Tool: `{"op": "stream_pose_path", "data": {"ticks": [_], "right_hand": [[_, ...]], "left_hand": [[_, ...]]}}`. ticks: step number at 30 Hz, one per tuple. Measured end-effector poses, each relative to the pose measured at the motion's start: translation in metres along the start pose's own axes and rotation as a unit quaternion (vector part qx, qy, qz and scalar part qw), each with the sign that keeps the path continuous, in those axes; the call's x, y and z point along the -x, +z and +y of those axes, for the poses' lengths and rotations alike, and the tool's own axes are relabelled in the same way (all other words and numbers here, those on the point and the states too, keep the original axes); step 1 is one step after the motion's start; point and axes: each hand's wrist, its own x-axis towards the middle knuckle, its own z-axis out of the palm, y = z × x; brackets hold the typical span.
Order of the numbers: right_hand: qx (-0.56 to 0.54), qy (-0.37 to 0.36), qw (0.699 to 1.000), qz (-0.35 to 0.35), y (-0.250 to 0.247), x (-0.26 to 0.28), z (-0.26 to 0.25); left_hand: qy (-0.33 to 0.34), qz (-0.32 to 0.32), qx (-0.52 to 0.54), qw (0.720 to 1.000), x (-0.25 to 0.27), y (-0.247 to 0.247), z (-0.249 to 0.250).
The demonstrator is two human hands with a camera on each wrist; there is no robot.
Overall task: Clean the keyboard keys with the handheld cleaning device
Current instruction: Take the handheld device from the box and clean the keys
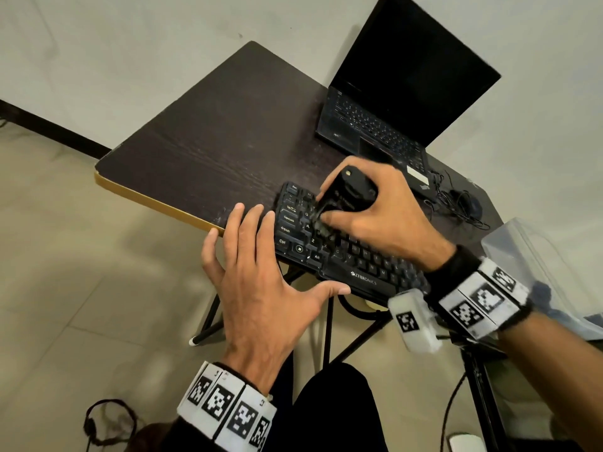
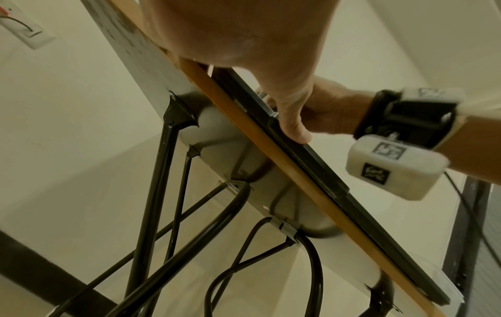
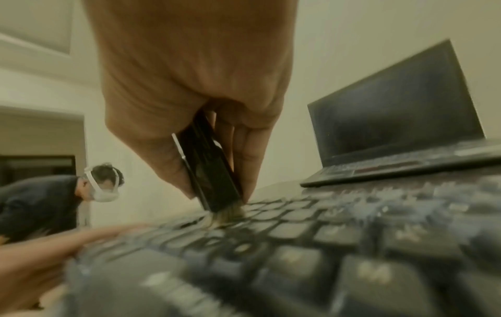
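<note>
A black keyboard lies along the near edge of a dark table. My right hand grips a black handheld cleaning device, whose brush tip presses on the keys at the keyboard's left end. The same device shows between thumb and fingers in the right wrist view. My left hand lies flat with spread fingers at the keyboard's left end, its thumb against the keyboard's front edge.
An open black laptop stands at the back right of the table, with a mouse and tangled cable beside it. The table's black folding legs run beneath. Another person bends over at the left.
</note>
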Motion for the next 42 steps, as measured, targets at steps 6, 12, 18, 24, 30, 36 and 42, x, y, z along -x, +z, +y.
{"op": "stream_pose_path", "data": {"ticks": [6,12,18,24,30,36,42], "right_hand": [[-0.008,-0.033,0.999,-0.018,0.000,0.018,-0.006],[0.001,0.015,0.999,0.032,-0.014,0.019,0.015],[-0.006,0.013,1.000,0.020,-0.015,0.032,0.020],[-0.017,-0.023,1.000,-0.009,-0.016,0.047,0.015],[0.002,0.004,1.000,0.027,-0.020,0.041,0.025],[-0.006,0.014,1.000,0.023,-0.016,0.048,0.025],[0.003,-0.020,1.000,0.009,-0.014,0.058,0.011]], "left_hand": [[-0.003,-0.002,0.004,1.000,0.001,-0.001,0.000],[0.004,0.003,-0.001,1.000,0.002,-0.002,-0.001],[-0.001,0.011,-0.004,1.000,0.001,-0.001,0.000],[0.009,0.022,-0.001,1.000,0.002,0.000,0.000],[0.011,0.024,-0.008,1.000,0.003,-0.001,-0.001],[0.009,0.025,-0.011,1.000,0.002,0.000,0.001],[0.010,0.027,-0.011,1.000,0.003,-0.001,0.000]]}}
